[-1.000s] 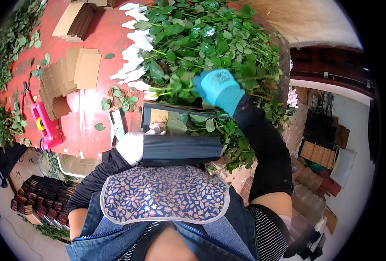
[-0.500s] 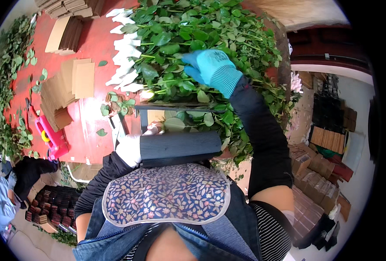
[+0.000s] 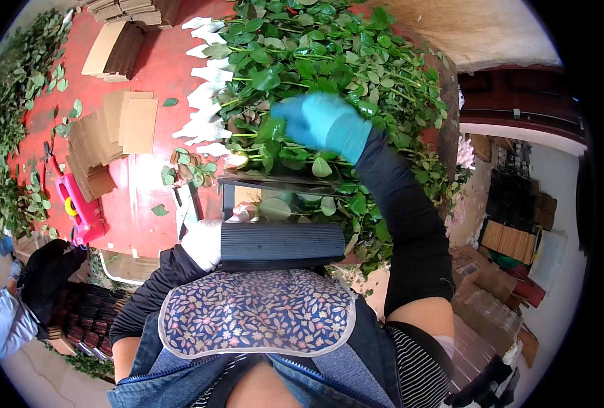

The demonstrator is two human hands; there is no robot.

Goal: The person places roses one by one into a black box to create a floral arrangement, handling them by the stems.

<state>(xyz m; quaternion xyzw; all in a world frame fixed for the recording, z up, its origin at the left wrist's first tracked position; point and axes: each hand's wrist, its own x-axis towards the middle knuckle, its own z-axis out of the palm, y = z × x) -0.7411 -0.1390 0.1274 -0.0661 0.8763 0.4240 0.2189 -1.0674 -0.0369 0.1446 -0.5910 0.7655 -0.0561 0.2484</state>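
My right hand (image 3: 322, 126), in a blue glove, is over the leafy rose stems (image 3: 356, 75) heaped on the red table. It is smeared by motion, so its fingers and any hold do not show clearly. To its left, the flower heads are covered by white sleeves (image 3: 209, 95), and one pale rose bud (image 3: 236, 160) shows bare. My left hand (image 3: 203, 243), in a white glove, is at the left end of a dark ribbed pad (image 3: 281, 241). Its visible fingertips are bent together beside the black-edged frame (image 3: 228, 197); what they grip is hidden.
Cardboard pieces (image 3: 139, 126) and a cardboard stack (image 3: 115, 51) lie to the left. Near them are a pink tool (image 3: 84, 207) and red-handled cutters (image 3: 49, 160). A person (image 3: 6, 316) is at the lower left. Cardboard boxes (image 3: 485, 292) stand on the right.
My right hand has moved left over the stems and slightly nearer to me. The left hand stays by the ribbed pad. The whole view has shifted a little.
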